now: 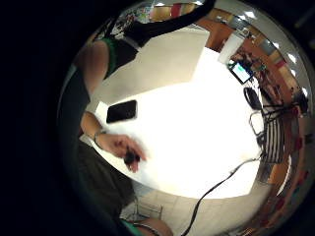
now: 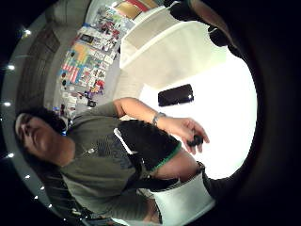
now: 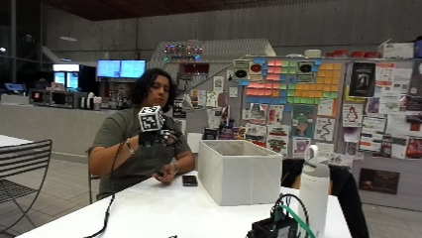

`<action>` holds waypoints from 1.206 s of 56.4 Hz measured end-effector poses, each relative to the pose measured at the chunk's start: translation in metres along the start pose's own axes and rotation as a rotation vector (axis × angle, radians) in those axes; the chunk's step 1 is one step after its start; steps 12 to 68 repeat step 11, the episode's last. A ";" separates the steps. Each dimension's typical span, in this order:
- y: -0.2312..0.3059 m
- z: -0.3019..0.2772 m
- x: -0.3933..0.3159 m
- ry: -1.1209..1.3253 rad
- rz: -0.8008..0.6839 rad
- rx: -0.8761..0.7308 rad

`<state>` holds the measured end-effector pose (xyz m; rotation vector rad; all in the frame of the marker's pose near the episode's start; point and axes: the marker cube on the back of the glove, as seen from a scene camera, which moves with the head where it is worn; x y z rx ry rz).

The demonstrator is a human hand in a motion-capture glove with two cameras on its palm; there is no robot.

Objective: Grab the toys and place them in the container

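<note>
In the outside view, a person sits at the white table (image 3: pixel 165 208). My gloved right hand (image 3: pixel 162 137) is raised in front of the chest, well above the table, and holds nothing; its fingers look relaxed. The bare left hand (image 3: pixel 166 174) rests on the table and holds a small dark thing (image 1: pixel 131 158), also visible as the dark thing (image 2: pixel 195 140) in the thumb side view. The white fabric container (image 3: pixel 238 171) stands open-topped just beyond that hand. I see no other toy on the table.
A black phone (image 3: pixel 190 180) lies flat between the bare hand and the container. A white bottle (image 3: pixel 314 191) and a black device with cables (image 3: pixel 277 225) stand at the near right. A cable (image 3: pixel 109 213) runs off the left edge. A metal chair (image 3: pixel 23 168) stands left.
</note>
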<state>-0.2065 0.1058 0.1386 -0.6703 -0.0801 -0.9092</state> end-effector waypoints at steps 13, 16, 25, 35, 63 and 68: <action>0.030 0.006 0.013 -0.007 0.066 0.019; 0.030 0.006 0.013 -0.007 0.066 0.019; 0.030 0.006 0.013 -0.007 0.066 0.019; 0.030 0.006 0.013 -0.007 0.066 0.019; 0.030 0.006 0.013 -0.007 0.066 0.019; 0.030 0.006 0.013 -0.007 0.066 0.019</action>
